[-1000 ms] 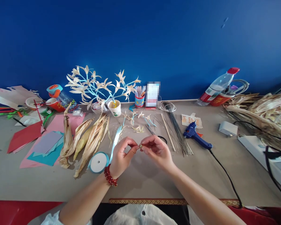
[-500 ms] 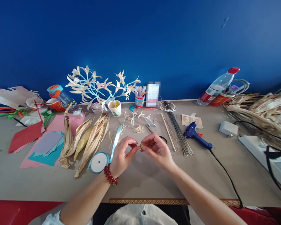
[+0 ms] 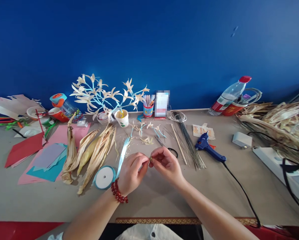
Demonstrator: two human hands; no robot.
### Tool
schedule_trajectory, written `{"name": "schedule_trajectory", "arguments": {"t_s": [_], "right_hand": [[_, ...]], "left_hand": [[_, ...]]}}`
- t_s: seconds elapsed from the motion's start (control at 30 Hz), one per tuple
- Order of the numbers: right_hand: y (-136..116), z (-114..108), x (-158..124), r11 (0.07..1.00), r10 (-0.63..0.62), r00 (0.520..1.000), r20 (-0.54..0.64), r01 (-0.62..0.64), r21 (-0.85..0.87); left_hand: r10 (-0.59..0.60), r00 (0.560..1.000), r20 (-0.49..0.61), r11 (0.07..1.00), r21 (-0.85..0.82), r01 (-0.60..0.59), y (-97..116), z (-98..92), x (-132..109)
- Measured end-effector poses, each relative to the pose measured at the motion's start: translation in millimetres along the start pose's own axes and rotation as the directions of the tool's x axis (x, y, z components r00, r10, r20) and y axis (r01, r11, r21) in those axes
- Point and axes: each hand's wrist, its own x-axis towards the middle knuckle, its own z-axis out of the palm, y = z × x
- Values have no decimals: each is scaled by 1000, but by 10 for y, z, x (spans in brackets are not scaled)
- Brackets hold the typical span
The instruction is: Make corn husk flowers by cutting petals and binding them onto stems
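My left hand, with a red bead bracelet at the wrist, and my right hand meet above the middle of the table. Both pinch a tiny pale piece between thumb and fingertips; I cannot make out what it is. A roll of light blue ribbon lies just left of my left hand, its tail running up the table. Dried corn husks lie further left. Scissors lie just behind my right hand.
A blue glue gun with a black cord lies to the right, beside thin wires and sticks. A husk-flower branch in a paper cup, coloured paper, a water bottle, a husk pile and a power strip ring the table.
Both hands stay together on the tiny piece, with only small finger movements. The view has tipped slightly, so everything sits a little lower in the picture.
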Motion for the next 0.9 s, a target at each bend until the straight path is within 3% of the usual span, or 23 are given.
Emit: {"name": "schedule_trajectory", "arguments": {"t_s": [0.27,0.47,0.57,0.67,0.8,0.9], "right_hand": [[-16,17,7,987,37,999,-10,-35,157],[-33,11,30,974,86,996,8,-86,211],[-25,10,21,991,24,1000,-17,-22,135],[-34,5,6,994,-106,994,-23,105,-24],[-66,-12,2,933,-277,961,20,274,-234],[-78,-19,5,883,-362,931,42,357,-304]], "left_hand": [[152,988,-9,980,132,-149,-48,3,-46],[103,993,-55,994,51,-101,-56,31,-27],[-13,998,-68,997,-76,8,-16,39,-2],[-210,977,-32,954,-227,198,30,49,22],[-447,889,101,744,-510,432,55,73,32],[-502,844,188,617,-606,502,56,83,23]]}}
